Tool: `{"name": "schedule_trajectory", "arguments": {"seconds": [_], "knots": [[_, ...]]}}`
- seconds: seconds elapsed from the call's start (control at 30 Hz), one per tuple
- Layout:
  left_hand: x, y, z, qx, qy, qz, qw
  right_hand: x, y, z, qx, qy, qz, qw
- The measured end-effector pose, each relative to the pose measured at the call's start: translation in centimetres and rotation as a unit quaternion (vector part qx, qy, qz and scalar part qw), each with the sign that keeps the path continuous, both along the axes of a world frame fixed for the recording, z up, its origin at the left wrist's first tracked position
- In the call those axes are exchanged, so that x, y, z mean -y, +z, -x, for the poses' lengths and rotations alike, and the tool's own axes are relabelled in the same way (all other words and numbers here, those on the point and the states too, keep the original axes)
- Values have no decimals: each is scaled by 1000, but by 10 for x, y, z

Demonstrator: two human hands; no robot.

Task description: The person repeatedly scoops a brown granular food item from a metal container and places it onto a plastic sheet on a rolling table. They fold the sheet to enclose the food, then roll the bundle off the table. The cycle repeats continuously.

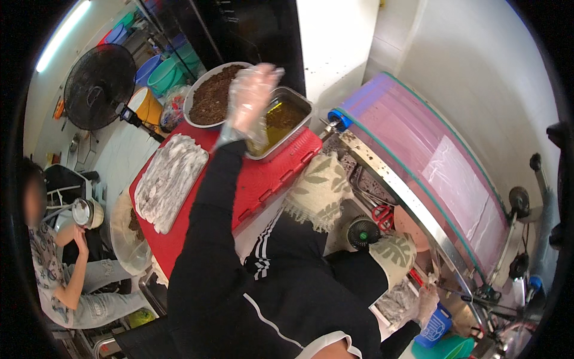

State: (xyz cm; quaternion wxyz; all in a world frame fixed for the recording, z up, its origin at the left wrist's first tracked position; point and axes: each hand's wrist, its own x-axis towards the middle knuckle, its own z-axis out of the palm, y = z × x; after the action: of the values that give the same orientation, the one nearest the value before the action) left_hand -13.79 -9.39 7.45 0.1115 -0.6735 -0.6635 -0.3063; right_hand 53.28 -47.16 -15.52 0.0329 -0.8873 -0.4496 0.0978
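Note:
My left hand (253, 98), in a loose clear plastic glove, is raised over the gap between a white bowl (190, 101) of dark brown crumbly filling (210, 96) and a metal pan (309, 114) of yellowish oil (276, 130). Blur hides whether its fingers hold anything. At the lower right, my right hand (428, 303), also gloved in clear plastic, is beside a white tray (381, 309) with a greyish, wrinkled sheet-like material (397, 303). A thin red item (416, 277) lies close to its fingers. What this hand grips is too small to make out.
A red plastic crate (255, 188) carries a tray of grey-white folded sheets (170, 184). On the right stands a curved clear guard (417, 157) with a metal rail. Red-handled scissors (382, 218) and a small fan (362, 231) are near my legs. A seated person (67, 278) is at left.

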Motion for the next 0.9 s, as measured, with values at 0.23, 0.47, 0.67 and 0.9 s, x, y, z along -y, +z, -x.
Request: {"name": "schedule_trajectory", "arguments": {"seconds": [0.23,0.47,0.67,0.9], "knots": [[-8,-80,165,-135,58,247,958,-40,16,14,-104,40,-92,990],[-20,-119,214,-68,83,12,994,-44,27,26,-23,47,-27,998],[-14,-52,129,-12,53,67,996,-32,19,28,-28,11,18,999],[-30,-9,-183,282,-253,177,908,-35,14,41,-20,-12,-63,998]]}}
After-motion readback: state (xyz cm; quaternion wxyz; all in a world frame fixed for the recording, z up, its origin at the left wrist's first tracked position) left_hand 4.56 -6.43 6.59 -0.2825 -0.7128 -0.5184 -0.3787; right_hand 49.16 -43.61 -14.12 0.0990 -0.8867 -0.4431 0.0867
